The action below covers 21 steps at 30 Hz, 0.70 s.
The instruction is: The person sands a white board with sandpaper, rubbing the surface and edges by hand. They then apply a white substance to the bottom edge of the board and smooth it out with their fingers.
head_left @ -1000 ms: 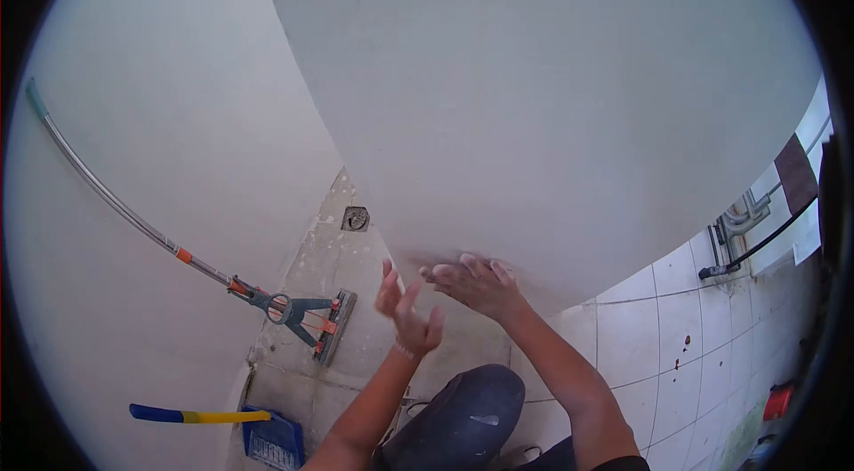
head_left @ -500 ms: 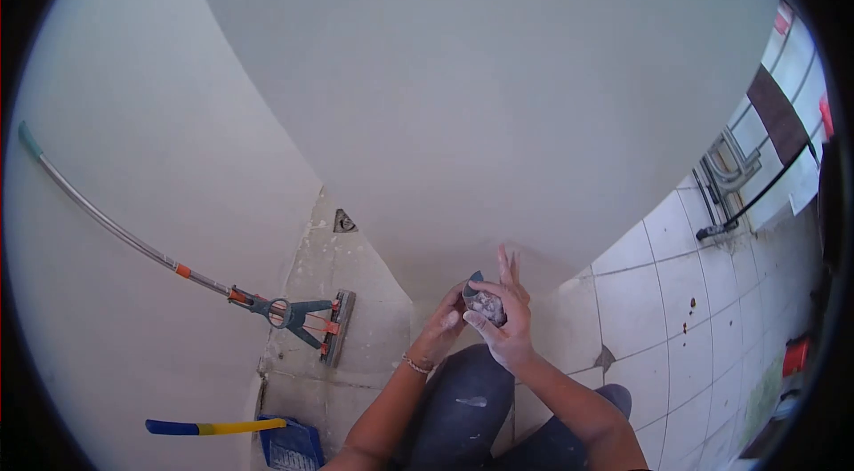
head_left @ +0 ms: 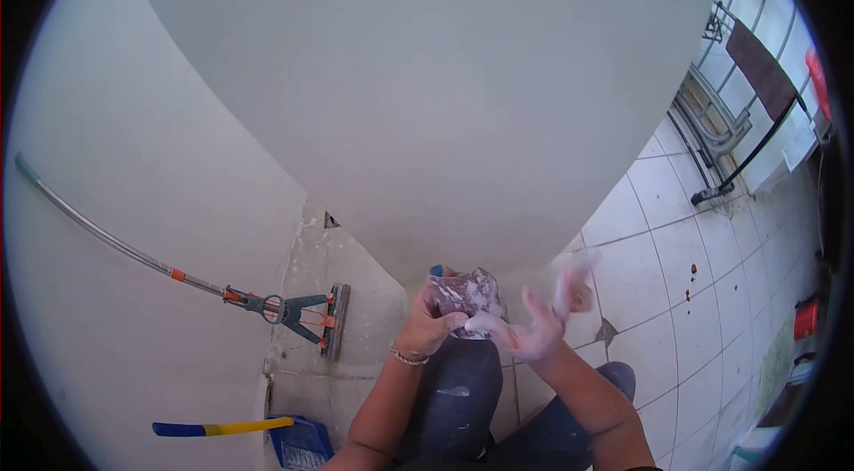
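A dark, powder-covered piece, perhaps cloth or sandpaper, is held low in the middle, in front of the pale wall. My left hand grips its left side, with a small blue-green bit showing at the top. White powder coats my right hand, whose fingers are spread and partly blurred to the right. Its thumb reaches the lower edge of the piece. Below are my knees in dark trousers with white smudges.
A squeeze mop leans along the left wall. A blue dustpan and a blue-yellow handle lie at the lower left. Metal frames stand at the upper right, and a red object sits on the tiled floor at the right.
The piece looks more spread out and shows more of its powdery surface. My right hand has opened away to the right. The view has shifted, moving the wall's right edge leftward.
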Motion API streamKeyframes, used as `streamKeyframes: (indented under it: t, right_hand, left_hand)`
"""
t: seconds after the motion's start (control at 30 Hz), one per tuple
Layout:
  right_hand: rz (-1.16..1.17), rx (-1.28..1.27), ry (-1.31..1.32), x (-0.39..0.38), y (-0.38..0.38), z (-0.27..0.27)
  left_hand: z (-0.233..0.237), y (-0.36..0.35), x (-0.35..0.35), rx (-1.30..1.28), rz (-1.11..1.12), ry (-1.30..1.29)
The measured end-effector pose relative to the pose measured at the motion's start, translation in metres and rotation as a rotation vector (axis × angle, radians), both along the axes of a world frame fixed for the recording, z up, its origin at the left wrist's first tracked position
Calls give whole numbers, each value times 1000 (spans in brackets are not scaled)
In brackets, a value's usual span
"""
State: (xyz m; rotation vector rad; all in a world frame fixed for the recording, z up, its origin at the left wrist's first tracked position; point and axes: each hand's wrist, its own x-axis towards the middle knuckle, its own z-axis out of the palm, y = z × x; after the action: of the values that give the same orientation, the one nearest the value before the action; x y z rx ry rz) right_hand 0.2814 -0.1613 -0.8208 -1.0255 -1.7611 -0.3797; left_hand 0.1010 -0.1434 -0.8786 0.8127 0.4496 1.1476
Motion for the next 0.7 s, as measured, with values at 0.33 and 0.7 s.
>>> streamKeyframes:
  t: [0.33, 0.7]
  right_hand:
    - [-187, 421, -247, 39, -16, 23]
    - [-183, 63, 58, 42, 55, -15]
  left_hand:
    - [61, -4, 24, 114, 333, 158]
    - [63, 42, -24, 861, 1721, 1186]
